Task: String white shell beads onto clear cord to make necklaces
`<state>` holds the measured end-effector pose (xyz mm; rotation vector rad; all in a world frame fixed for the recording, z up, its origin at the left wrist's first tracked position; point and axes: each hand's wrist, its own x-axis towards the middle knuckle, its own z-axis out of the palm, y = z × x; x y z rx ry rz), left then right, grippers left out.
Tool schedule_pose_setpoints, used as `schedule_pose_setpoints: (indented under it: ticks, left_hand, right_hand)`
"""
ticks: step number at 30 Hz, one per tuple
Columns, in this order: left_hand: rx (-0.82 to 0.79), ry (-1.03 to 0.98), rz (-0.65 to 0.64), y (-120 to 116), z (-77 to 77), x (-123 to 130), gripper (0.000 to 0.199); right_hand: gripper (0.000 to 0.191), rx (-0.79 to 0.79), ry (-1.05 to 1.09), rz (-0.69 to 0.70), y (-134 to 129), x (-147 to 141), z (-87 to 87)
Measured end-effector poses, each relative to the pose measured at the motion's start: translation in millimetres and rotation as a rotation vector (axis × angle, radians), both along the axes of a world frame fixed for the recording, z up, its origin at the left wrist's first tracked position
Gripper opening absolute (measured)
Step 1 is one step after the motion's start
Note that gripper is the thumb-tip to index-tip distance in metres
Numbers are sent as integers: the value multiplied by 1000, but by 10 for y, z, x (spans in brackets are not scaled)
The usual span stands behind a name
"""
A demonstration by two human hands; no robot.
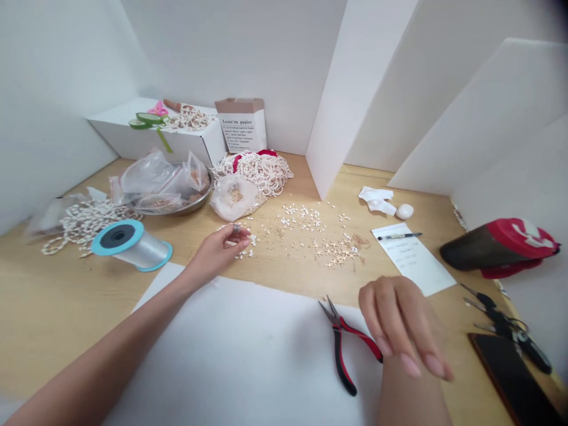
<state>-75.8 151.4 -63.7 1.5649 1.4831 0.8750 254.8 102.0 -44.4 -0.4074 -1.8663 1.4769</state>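
Observation:
My left hand (217, 251) rests over small white beads (251, 253) on the wooden table, its fingers bent together at the beads; whatever is between them is too small to make out. My right hand (402, 322) hovers over the right edge of the white sheet (231, 349), fingers hanging down and slightly blurred, with nothing seen in them. Beside and partly under it lie red-and-black pliers (339, 331), jaws apart. Loose white beads (306, 216) and star-shaped pieces (337, 253) are scattered between and beyond my hands.
A spool of clear line (142, 248) stands left, near a metal bowl of bags (190, 204). Bead strands (261, 171) and an open bead bag (235, 198) lie behind. Right are a notepad (415, 260), pen (399, 236), cup (492, 245), keys (501, 322) and phone (510, 373).

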Motion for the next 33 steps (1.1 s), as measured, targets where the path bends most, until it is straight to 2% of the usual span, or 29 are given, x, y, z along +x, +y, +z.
schedule_pose_setpoints:
  ticks: [1, 2, 3, 4, 8, 11, 14, 20, 26, 33]
  left_hand:
    - [-1, 48, -33, 22, 5, -4, 33]
    - [-1, 88, -65, 45, 10, -4, 32]
    - [4, 126, -97, 70, 15, -1, 31]
    - [13, 170, -130, 96, 18, 4, 29]
    - [143, 436, -233, 193, 27, 39, 19]
    - [248, 591, -278, 246, 11, 93, 19]
    - [256, 669, -309, 293, -61, 169, 19]
    - [240, 704, -271, 365, -211, 255, 18]
    - [236, 721, -215, 337, -166, 313, 15]
    - [235, 692, -209, 355, -196, 338, 16]
  right_hand:
    - [50, -52, 96, 179, 3, -39, 54]
    - [50, -121, 160, 290, 1, -73, 106]
    - [48, -198, 235, 393, -4, -98, 149]
    - [47, -263, 273, 417, -13, -112, 180]
    - [34, -397, 321, 338, -51, -81, 182]
    - [21, -405, 324, 395, -56, -51, 128]
    - [16, -408, 325, 412, -50, -66, 96]
    - [21, -451, 289, 332, -53, -92, 76]
    - [28, -434, 254, 310, -45, -94, 56]
    - [32, -459, 68, 219, -54, -98, 144]
